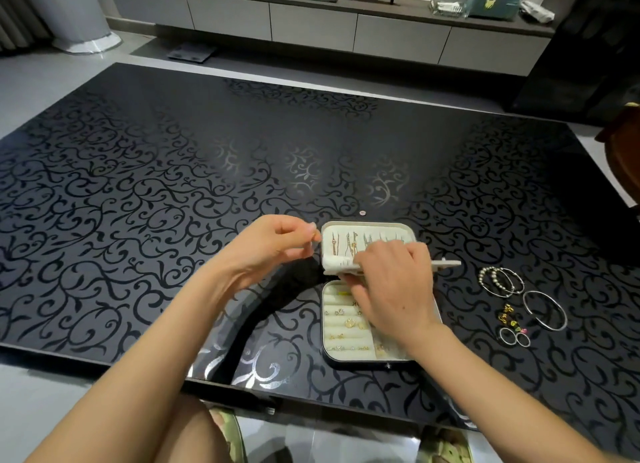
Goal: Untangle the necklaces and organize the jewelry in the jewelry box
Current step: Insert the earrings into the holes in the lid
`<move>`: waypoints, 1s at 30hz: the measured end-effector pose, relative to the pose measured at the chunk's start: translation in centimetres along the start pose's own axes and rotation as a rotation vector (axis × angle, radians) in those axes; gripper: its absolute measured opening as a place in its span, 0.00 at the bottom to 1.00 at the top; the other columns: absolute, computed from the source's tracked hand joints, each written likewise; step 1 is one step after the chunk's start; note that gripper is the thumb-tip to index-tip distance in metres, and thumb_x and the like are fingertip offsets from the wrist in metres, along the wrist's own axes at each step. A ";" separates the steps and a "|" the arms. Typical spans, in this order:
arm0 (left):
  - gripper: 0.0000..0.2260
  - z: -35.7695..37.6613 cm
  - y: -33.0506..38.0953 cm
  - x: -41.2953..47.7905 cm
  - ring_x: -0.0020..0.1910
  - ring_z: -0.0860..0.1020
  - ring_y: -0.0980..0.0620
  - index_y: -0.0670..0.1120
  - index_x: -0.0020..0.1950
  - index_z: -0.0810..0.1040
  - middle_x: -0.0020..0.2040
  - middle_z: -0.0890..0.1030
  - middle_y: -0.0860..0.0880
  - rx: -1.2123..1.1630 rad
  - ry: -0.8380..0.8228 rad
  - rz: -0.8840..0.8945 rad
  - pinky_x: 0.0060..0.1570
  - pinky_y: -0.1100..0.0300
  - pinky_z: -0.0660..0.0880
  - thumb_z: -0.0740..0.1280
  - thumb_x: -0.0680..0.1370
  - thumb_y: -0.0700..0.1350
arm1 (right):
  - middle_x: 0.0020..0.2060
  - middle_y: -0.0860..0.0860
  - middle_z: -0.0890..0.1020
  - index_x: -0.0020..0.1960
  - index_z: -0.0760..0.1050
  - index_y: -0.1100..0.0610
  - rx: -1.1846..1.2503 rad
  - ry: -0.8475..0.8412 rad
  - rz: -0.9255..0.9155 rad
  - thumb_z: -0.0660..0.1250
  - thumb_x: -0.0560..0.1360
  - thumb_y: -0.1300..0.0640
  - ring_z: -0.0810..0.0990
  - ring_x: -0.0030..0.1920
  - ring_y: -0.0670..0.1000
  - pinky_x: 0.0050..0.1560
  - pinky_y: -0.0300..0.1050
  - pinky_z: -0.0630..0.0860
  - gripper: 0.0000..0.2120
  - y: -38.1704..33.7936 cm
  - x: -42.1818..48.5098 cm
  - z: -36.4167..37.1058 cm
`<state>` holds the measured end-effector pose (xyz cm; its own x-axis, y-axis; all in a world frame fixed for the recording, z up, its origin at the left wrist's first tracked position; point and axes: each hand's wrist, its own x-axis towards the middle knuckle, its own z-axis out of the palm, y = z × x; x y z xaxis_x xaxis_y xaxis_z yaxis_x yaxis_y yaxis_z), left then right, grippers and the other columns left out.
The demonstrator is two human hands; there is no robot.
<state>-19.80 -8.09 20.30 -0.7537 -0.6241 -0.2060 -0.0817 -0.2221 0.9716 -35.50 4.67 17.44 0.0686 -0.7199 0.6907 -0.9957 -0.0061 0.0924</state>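
A cream jewelry box lies open on the black patterned table. Its lid holds several hanging necklaces, and its base holds small gold earrings and rings. My right hand rests over the box hinge, fingers on the lid's elastic pocket edge. My left hand hovers just left of the lid, thumb and forefinger pinched on a tiny gold piece, likely a chain end.
Right of the box lie beaded bracelets, a silver bangle, gold charms and two small hoops. A small pink stud sits behind the lid. A TV console stands beyond the table.
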 end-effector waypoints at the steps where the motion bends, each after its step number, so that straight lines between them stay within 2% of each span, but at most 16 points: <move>1: 0.14 -0.5 0.1 0.1 0.35 0.74 0.56 0.47 0.32 0.81 0.34 0.78 0.48 0.163 -0.028 -0.007 0.44 0.63 0.73 0.66 0.77 0.42 | 0.30 0.50 0.73 0.38 0.70 0.56 -0.002 0.041 -0.009 0.74 0.55 0.63 0.69 0.29 0.53 0.36 0.46 0.58 0.16 -0.2 -0.5 0.1; 4: 0.09 -1.2 0.0 0.7 0.37 0.74 0.57 0.49 0.39 0.83 0.36 0.79 0.49 0.587 -0.186 -0.037 0.43 0.64 0.70 0.67 0.77 0.46 | 0.28 0.50 0.74 0.40 0.66 0.56 -0.005 0.134 -0.023 0.72 0.49 0.69 0.69 0.27 0.53 0.36 0.45 0.58 0.24 -0.6 -1.6 0.5; 7: 0.08 -0.5 0.5 1.9 0.35 0.75 0.62 0.49 0.41 0.82 0.33 0.79 0.58 0.678 -0.322 -0.073 0.41 0.70 0.70 0.66 0.78 0.45 | 0.28 0.50 0.75 0.40 0.66 0.56 -0.004 0.173 -0.035 0.70 0.50 0.71 0.70 0.26 0.53 0.37 0.45 0.58 0.23 -0.8 -1.7 0.4; 11: 0.08 0.3 0.5 3.8 0.37 0.74 0.60 0.50 0.42 0.81 0.36 0.78 0.55 0.768 -0.478 -0.105 0.42 0.69 0.70 0.65 0.79 0.44 | 0.28 0.50 0.75 0.40 0.67 0.55 -0.010 0.204 -0.021 0.66 0.53 0.72 0.71 0.26 0.53 0.38 0.45 0.58 0.20 -0.9 -1.7 0.5; 15: 0.09 0.7 0.5 4.9 0.38 0.74 0.58 0.47 0.42 0.79 0.39 0.77 0.49 0.716 -0.579 -0.141 0.42 0.67 0.71 0.63 0.80 0.41 | 0.28 0.50 0.76 0.41 0.67 0.55 -0.009 0.235 -0.024 0.60 0.62 0.69 0.71 0.26 0.53 0.38 0.45 0.58 0.12 -0.8 -1.8 0.5; 20: 0.08 0.7 0.6 5.5 0.35 0.73 0.56 0.42 0.42 0.78 0.37 0.78 0.47 0.516 -0.573 -0.237 0.38 0.67 0.72 0.63 0.79 0.37 | 0.28 0.50 0.76 0.40 0.67 0.56 -0.010 0.220 -0.010 0.64 0.57 0.70 0.71 0.26 0.53 0.38 0.45 0.58 0.16 -0.8 -1.8 0.6; 26: 0.05 0.5 0.1 5.8 0.34 0.75 0.58 0.38 0.46 0.80 0.35 0.81 0.49 0.414 -0.530 -0.331 0.37 0.67 0.72 0.65 0.76 0.32 | 0.29 0.50 0.76 0.41 0.68 0.56 -0.011 0.233 -0.005 0.59 0.67 0.67 0.71 0.27 0.53 0.38 0.45 0.58 0.08 -0.7 -1.7 0.6; 30: 0.07 0.6 0.1 5.7 0.36 0.77 0.56 0.38 0.48 0.80 0.37 0.81 0.47 0.318 -0.509 -0.373 0.39 0.67 0.74 0.64 0.75 0.31 | 0.29 0.50 0.76 0.42 0.68 0.56 -0.014 0.239 -0.005 0.64 0.63 0.68 0.71 0.27 0.53 0.38 0.46 0.58 0.11 -0.8 -1.7 0.7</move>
<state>-24.52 -11.27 19.28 -0.8431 -0.1033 -0.5277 -0.5225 -0.0746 0.8494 -34.91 5.43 15.73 0.0876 -0.5353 0.8401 -0.9945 0.0015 0.1047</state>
